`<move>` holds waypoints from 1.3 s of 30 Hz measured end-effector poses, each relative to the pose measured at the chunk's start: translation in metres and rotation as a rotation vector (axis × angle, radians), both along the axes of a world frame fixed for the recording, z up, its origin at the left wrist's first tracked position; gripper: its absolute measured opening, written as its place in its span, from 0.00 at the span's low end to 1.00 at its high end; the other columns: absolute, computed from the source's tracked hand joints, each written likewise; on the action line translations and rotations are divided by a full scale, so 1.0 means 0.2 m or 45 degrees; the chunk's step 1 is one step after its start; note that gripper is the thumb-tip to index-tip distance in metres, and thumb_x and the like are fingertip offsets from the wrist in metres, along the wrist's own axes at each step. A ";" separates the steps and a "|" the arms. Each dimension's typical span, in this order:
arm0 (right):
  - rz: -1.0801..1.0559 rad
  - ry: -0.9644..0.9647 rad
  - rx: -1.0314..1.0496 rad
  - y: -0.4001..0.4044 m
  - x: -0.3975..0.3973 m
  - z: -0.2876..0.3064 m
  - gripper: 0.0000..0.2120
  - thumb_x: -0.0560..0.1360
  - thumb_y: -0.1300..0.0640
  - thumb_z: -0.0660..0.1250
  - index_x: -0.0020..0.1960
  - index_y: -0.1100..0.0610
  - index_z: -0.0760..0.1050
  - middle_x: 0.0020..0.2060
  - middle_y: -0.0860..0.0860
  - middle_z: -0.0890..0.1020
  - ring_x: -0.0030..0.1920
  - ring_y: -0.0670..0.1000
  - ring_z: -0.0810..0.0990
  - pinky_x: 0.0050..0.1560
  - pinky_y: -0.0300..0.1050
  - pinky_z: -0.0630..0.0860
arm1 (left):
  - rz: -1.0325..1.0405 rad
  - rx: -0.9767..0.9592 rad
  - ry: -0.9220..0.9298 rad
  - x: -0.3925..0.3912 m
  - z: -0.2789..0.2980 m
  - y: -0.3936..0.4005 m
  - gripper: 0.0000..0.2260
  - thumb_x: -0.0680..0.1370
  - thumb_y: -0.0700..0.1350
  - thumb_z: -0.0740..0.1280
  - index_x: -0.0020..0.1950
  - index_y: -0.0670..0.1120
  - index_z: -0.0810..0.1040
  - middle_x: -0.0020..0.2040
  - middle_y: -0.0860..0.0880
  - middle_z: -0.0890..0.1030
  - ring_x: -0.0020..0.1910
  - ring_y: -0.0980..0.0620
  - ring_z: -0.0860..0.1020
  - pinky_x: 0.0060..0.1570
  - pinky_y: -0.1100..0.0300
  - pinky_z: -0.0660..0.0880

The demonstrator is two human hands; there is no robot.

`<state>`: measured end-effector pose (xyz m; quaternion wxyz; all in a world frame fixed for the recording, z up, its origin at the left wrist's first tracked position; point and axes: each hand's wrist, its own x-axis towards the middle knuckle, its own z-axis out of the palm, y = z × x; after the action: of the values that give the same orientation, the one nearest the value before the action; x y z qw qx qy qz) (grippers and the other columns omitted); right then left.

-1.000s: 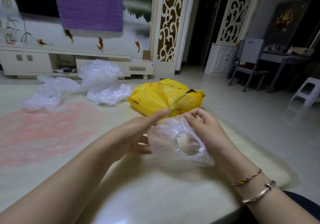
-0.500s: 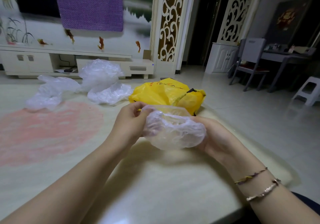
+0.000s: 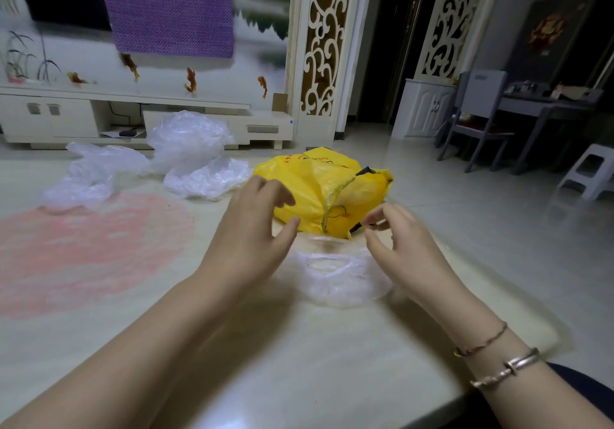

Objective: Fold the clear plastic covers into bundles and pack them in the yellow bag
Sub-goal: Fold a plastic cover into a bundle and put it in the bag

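Lying flat — clear cover (image 3: pixel 335 282) | between, seemingly below, both hands

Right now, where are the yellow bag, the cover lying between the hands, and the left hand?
yellow bag (image 3: pixel 309 189): head view, on its left side panel.
cover (image 3: pixel 335 282): head view, on the crinkled plastic below its elastic opening.
left hand (image 3: pixel 246 239): head view, on the back of the hand.
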<state>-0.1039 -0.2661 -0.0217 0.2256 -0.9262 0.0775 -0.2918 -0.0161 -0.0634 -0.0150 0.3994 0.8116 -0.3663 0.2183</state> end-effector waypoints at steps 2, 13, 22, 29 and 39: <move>0.169 0.022 -0.074 0.02 -0.03 0.01 0.06 0.78 0.59 0.62 0.51 0.53 0.76 0.49 0.45 0.79 0.51 0.44 0.75 0.49 0.31 0.69 | -0.189 0.089 -0.027 -0.01 -0.02 -0.02 0.07 0.77 0.46 0.68 0.53 0.47 0.79 0.50 0.52 0.77 0.49 0.53 0.74 0.49 0.65 0.68; 0.378 0.810 -0.342 -0.07 -0.12 -0.11 0.28 0.81 0.41 0.48 0.78 0.44 0.44 0.77 0.38 0.48 0.75 0.35 0.42 0.76 0.43 0.41 | -0.365 1.000 0.271 0.09 -0.16 0.03 0.38 0.73 0.71 0.55 0.78 0.55 0.54 0.78 0.58 0.54 0.76 0.61 0.48 0.75 0.55 0.44; 0.488 0.414 -0.069 -0.04 -0.22 -0.03 0.27 0.70 0.35 0.66 0.67 0.40 0.67 0.66 0.32 0.67 0.69 0.36 0.62 0.68 0.33 0.61 | -0.483 0.436 0.312 0.04 -0.06 0.05 0.24 0.66 0.60 0.76 0.59 0.58 0.75 0.59 0.63 0.72 0.60 0.63 0.69 0.60 0.71 0.65; 0.520 0.411 -0.213 -0.03 -0.25 -0.02 0.14 0.72 0.48 0.69 0.56 0.43 0.72 0.53 0.37 0.73 0.60 0.42 0.71 0.59 0.35 0.68 | -0.467 0.554 0.460 0.00 -0.04 0.07 0.19 0.66 0.54 0.78 0.51 0.54 0.74 0.49 0.61 0.73 0.49 0.67 0.71 0.45 0.74 0.69; 0.158 0.109 0.309 0.01 -0.15 -0.06 0.10 0.77 0.60 0.62 0.37 0.53 0.72 0.30 0.45 0.76 0.34 0.45 0.72 0.35 0.37 0.68 | -0.535 0.385 0.501 0.07 -0.12 0.05 0.08 0.73 0.46 0.73 0.45 0.52 0.75 0.40 0.62 0.76 0.40 0.62 0.74 0.42 0.71 0.70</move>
<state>-0.1343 -0.2632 -0.0335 0.3500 -0.9068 0.0644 -0.2261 -0.0030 -0.0529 -0.0380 0.3737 0.7950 -0.4699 -0.0869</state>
